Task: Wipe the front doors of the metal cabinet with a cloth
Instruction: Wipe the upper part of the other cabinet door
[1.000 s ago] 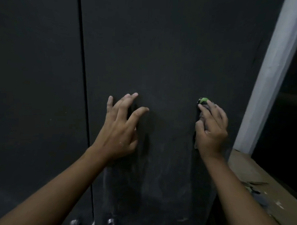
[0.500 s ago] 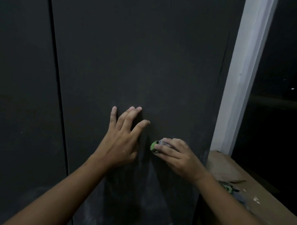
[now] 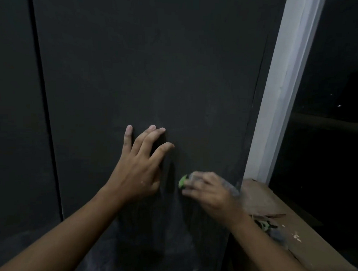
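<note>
The dark metal cabinet fills the view, with its right door in front of me and the left door beyond a vertical seam. My left hand rests flat on the right door with fingers spread, holding nothing. My right hand, blurred by motion, presses a small cloth with a green edge against the door, just right of the left hand. Most of the cloth is hidden under the fingers.
A white post stands right beside the cabinet's right edge. Below it a brown cardboard-like surface carries small scraps. Pale dust smears mark the lower door. Beyond the post everything is dark.
My right hand with the cloth swept from the right door's right side down and leftward next to the left hand, and is now blurred there. The left hand stayed on the door.
</note>
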The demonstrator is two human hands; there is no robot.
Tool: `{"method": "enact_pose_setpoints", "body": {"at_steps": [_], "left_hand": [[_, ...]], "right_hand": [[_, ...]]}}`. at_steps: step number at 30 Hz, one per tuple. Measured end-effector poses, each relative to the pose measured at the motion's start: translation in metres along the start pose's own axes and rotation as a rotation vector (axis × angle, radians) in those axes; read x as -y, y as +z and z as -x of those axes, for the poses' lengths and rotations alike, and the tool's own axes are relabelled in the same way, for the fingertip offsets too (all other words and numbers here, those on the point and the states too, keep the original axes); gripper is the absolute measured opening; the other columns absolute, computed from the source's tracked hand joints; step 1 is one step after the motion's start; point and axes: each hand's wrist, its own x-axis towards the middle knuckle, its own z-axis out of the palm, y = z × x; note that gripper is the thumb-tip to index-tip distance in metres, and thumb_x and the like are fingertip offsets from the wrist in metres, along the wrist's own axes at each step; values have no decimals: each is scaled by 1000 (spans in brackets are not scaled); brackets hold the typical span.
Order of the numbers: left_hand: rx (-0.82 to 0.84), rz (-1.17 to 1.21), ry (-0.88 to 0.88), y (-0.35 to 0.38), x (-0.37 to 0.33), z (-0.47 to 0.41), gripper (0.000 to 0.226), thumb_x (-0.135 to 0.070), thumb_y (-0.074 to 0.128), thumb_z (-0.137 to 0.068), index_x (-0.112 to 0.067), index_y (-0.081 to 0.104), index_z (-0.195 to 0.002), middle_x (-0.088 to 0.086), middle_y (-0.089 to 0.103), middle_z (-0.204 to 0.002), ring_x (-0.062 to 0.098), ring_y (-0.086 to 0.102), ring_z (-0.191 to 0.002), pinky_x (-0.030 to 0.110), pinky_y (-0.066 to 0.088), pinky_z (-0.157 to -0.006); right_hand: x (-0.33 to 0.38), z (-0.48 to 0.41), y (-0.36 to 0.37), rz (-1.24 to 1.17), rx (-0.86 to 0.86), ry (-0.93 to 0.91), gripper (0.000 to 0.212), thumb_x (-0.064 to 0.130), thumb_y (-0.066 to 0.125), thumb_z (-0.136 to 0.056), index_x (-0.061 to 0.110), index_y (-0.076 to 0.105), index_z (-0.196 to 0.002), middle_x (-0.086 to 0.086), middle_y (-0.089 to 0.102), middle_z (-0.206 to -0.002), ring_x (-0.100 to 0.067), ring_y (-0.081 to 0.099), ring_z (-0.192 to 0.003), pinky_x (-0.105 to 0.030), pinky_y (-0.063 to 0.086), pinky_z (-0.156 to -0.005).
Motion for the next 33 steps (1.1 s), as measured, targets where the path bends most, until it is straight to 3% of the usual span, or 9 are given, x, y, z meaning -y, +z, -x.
{"method": "enact_pose_setpoints", "body": {"at_steps": [4,8,11,14,20,23,28,30,33], "left_hand": [[20,-39,11,-7,9,1,64,-28,43,-72,-15,53,-134,19,37,-151,35,30,-143,62,8,-118],[20,-134,-143,-17,27,3,78,-39,47,-76,-24,34,-152,15,14,-163,34,15,-149,62,5,-118],[25,-229,-180,-21,36,8,78,-44,48,-82,-37,23,-155,6,6,-166,34,9,-151,66,6,-115],[30,-256,-186,-25,43,18,79,-47,47,-81,-42,20,-155,3,6,-166,36,10,-150,67,8,-113],[-36,-116,-241,-33,63,44,79,-37,46,-78,-26,31,-155,8,20,-163,31,23,-148,52,16,-120],[-110,-54,-285,-38,74,53,77,-32,48,-78,-12,37,-151,16,28,-157,35,31,-142,44,21,-121],[-113,-63,-304,-43,81,65,76,-28,46,-77,-9,37,-150,22,29,-153,38,31,-140,41,23,-118],[-114,-59,-314,-45,84,70,76,-26,46,-77,-7,37,-150,22,30,-153,37,31,-139,40,23,-118],[-102,-16,-335,-47,86,79,75,-25,45,-77,-4,38,-149,20,31,-152,34,32,-139,43,30,-116]], "right_hand": [[-4,6,-5,2,183,-186,23,11,62,-96,12,74,-116,-1,66,-130,-23,56,-127,-46,51,-97],[-28,-57,-47,90,-129,4,39,-9,73,-83,7,72,-119,-9,65,-131,-32,62,-120,-48,50,-101],[-44,-127,-79,106,-365,139,43,-11,66,-85,7,69,-124,-5,63,-132,-32,58,-119,-37,41,-111],[-38,-188,-82,130,-465,170,44,-8,64,-83,9,71,-122,-5,66,-130,-28,58,-115,-29,41,-108],[11,-198,-27,87,-292,-86,37,1,66,-89,14,71,-123,0,65,-132,-27,60,-117,-43,48,-98],[30,-166,2,58,-153,-212,32,8,64,-93,17,72,-123,4,64,-135,-27,60,-118,-43,48,-95],[52,-130,24,91,40,-429,26,17,67,-96,21,73,-121,7,66,-131,-24,66,-111,-41,52,-87],[48,-140,14,134,1,-466,29,17,67,-94,20,72,-123,5,68,-129,-23,68,-103,-39,54,-87],[32,-183,-10,109,-289,-246,36,4,67,-91,11,69,-126,1,69,-125,-23,66,-104,-43,53,-91]]}}
